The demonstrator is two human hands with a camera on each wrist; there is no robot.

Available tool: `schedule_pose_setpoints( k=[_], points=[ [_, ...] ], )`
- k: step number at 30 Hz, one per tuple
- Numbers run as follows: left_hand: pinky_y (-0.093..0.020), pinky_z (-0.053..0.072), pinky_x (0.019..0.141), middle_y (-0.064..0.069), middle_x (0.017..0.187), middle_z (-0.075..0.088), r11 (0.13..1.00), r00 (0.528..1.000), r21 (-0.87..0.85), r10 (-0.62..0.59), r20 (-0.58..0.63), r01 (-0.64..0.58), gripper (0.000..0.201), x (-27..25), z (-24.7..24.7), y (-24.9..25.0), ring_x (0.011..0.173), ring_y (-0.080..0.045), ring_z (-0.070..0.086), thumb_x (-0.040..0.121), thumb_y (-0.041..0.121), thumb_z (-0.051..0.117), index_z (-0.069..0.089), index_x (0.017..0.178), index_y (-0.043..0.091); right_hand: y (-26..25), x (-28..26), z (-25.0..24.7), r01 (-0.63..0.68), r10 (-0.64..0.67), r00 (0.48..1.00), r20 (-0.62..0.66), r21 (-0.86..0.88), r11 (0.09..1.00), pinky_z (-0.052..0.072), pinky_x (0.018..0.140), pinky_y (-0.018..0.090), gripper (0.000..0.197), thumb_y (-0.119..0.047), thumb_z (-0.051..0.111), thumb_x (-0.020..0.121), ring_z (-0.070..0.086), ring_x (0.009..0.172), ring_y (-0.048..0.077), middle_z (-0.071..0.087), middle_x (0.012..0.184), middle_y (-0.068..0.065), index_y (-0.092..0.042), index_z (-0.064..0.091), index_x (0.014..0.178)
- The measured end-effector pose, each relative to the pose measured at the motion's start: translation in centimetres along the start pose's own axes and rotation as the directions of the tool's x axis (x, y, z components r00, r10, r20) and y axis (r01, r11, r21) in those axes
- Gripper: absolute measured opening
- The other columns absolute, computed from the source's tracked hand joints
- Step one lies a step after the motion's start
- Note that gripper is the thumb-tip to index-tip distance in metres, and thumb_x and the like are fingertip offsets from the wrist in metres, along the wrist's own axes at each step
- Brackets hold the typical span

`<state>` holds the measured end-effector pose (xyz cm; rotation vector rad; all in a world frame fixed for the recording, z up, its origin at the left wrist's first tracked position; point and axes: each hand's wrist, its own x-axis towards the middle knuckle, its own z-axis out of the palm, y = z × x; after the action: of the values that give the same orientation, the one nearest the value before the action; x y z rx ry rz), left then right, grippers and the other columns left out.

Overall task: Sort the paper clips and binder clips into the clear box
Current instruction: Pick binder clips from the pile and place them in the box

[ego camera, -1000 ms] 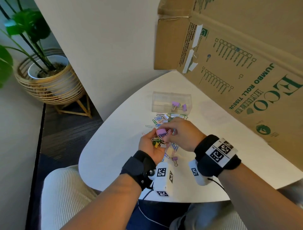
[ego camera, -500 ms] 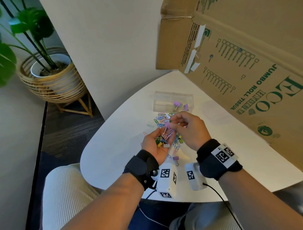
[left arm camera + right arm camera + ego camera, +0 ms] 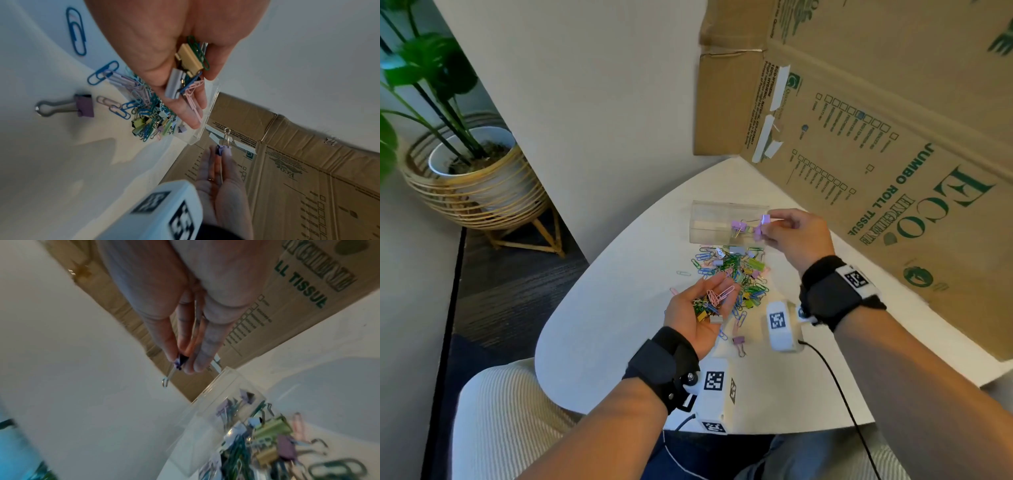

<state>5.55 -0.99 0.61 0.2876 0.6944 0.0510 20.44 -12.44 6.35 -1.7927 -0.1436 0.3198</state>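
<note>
White table [image 3: 619, 274] has a curved near edge; bare top open left of the clip pile [image 3: 736, 274] and near the right edge. Cardboard box [image 3: 893, 154] stands along the far right side, close behind the clear box [image 3: 709, 222]. Clear box sits just beyond the pile, two purple binder clips [image 3: 739, 226] inside at its right end.

Right hand [image 3: 796, 236] is over the box's right end, thumb and fingers pinching a purple binder clip [image 3: 765, 219], wire handles sticking out toward the box. Left hand [image 3: 702, 308] palm up, fingers loosely curled, cupping a bunch of clips [image 3: 710, 303]: pink paper clips, a yellow binder clip, a grey one, green and blue paper clips.

One purple binder clip [image 3: 739, 342] lies alone near the left wrist. Right wrist view blurred; box contents smeared there. Pile too tangled to count.
</note>
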Motion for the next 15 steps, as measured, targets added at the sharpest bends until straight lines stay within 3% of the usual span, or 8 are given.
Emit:
schedule_pose_setpoints(
  k=[4,7,9,12,15],
  points=[
    [-0.038,0.053,0.084,-0.023,0.107,0.068,1.000,1.000,0.018,0.001,-0.020,0.000,0.034,-0.2,-0.1,-0.2,0.089,-0.034,0.070,0.099,0.016,0.045,0.069,0.099,-0.008,-0.2,4.2,0.3,-0.070,0.067,0.996,-0.063,-0.046,0.996,0.055,0.092,0.040,0.025,-0.010,0.075,0.081,0.071,0.087,0.023,0.073,0.086,0.006,-0.015,0.069,0.105],
    [-0.038,0.056,0.079,-0.023,0.099,0.070,1.000,1.000,-0.006,-0.001,-0.019,0.001,0.035,-0.4,-0.3,-0.1,0.089,-0.035,0.069,0.099,0.015,0.044,0.069,0.097,-0.009,-0.2,5.1,0.6,-0.072,0.054,0.995,-0.079,-0.247,0.966,0.046,0.100,0.034,0.042,-0.028,0.073,0.084,0.062,0.108,0.021,0.066,0.113,0.003,-0.018,0.062,0.123],
    [-0.036,0.059,0.071,-0.023,0.095,0.070,1.000,1.000,-0.029,-0.002,-0.018,0.002,0.033,-0.5,-0.4,0.2,0.083,-0.035,0.071,0.100,0.016,0.042,0.064,0.105,-0.009,-0.4,4.2,0.6,-0.023,-0.005,0.996,-0.092,-0.305,0.952,0.043,0.093,0.029,0.039,-0.031,0.068,0.088,0.057,0.107,0.017,0.061,0.123,0.001,-0.021,0.060,0.125],
    [-0.036,0.060,0.065,-0.023,0.095,0.070,0.999,1.000,-0.048,-0.005,-0.031,0.003,0.033,-0.3,-0.5,0.4,0.077,-0.035,0.072,0.101,0.016,0.041,0.061,0.108,-0.010,-0.6,1.2,0.5,0.067,-0.073,0.997,-0.010,-0.290,0.955,0.043,0.072,0.021,0.020,-0.024,0.062,0.092,0.062,0.088,0.012,0.066,0.106,0.000,-0.022,0.065,0.112],
    [-0.036,0.059,0.070,-0.022,0.101,0.069,1.000,0.999,-0.016,-0.017,-0.033,0.016,0.033,-0.4,-0.2,0.4,0.083,-0.035,0.071,0.101,0.017,0.041,0.063,0.106,-0.008,-0.3,-2.1,0.6,0.116,-0.028,0.969,0.244,-0.353,0.928,0.054,0.070,0.029,0.011,-0.019,0.062,0.091,0.067,0.075,0.017,0.073,0.085,0.006,-0.024,0.068,0.098]
  ],
)
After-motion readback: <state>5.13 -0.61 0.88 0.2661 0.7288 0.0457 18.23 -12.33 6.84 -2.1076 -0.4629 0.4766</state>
